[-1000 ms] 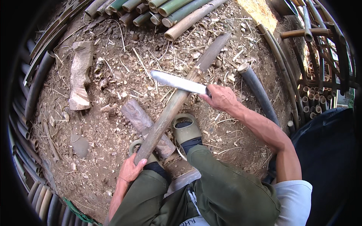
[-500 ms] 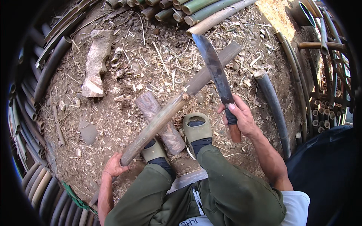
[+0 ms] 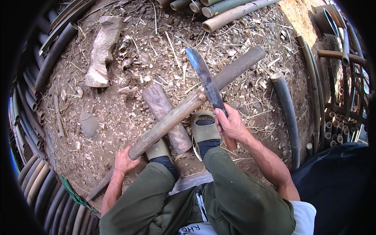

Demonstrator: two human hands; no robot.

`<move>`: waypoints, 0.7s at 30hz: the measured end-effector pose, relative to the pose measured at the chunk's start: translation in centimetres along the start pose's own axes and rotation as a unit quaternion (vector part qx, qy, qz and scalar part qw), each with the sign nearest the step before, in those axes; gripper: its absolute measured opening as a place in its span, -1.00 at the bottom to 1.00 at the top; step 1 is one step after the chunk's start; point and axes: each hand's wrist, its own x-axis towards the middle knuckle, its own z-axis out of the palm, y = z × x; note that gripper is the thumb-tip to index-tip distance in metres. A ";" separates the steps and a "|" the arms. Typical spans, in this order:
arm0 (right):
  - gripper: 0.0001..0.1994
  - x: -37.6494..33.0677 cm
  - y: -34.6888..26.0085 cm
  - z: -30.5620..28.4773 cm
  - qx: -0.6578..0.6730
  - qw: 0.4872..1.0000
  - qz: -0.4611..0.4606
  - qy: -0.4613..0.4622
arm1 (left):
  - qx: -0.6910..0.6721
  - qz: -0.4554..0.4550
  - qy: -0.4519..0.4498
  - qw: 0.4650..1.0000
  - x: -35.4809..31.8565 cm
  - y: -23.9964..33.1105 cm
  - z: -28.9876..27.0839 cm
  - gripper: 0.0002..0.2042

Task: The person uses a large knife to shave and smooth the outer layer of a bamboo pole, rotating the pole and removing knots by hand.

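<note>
My left hand [image 3: 124, 160] is closed round the near end of a brown bamboo pole [image 3: 172, 119], which slants up to the right. The pole rests across a short log [image 3: 157, 100] on the ground and has a pale knotted joint near its middle. My right hand [image 3: 231, 123] grips a machete [image 3: 208, 80] by its wooden handle, with the blade pointing up and to the left. That blade passes in front of the pole just beyond the joint; whether they touch, I cannot tell. Beside my left forearm shows a thinner brown stick [image 3: 101, 185].
My feet in olive clogs [image 3: 204, 124] flank the log. A pale notched wood block [image 3: 102, 51] lies at the far left, and a dark bamboo length [image 3: 287, 113] curves at the right. Bamboo stacks line the left side [image 3: 47, 196] and the far edge [image 3: 231, 17]. Chips litter the dirt.
My right hand has brought the machete left and its tip lower, so the blade now crosses the pole. My left hand keeps its hold on the pole's near end. The view has shifted slightly.
</note>
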 end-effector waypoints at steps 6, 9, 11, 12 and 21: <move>-0.75 1.9 -0.6 -1.2 0.118 0.983 -0.049 0.132 | 0.005 -0.003 0.001 1.000 0.3 -0.6 0.4 -0.48; -0.75 -0.1 0.3 0.6 0.022 1.000 0.004 0.017 | 0.005 -0.015 -0.014 1.000 -0.2 -0.6 0.3 -0.49; -0.75 0.5 -0.6 -0.9 0.053 0.998 0.002 0.038 | 0.004 -0.017 -0.016 1.000 -0.1 -0.6 0.1 -0.50; -0.75 1.2 -0.9 -1.8 0.066 0.997 0.003 0.046 | 0.001 -0.021 -0.018 1.000 -0.4 -0.6 0.3 -0.51; -0.73 1.6 -1.0 -0.6 0.061 0.996 -0.006 0.059 | 0.009 -0.017 -0.008 1.000 -0.8 -1.1 0.6 -0.52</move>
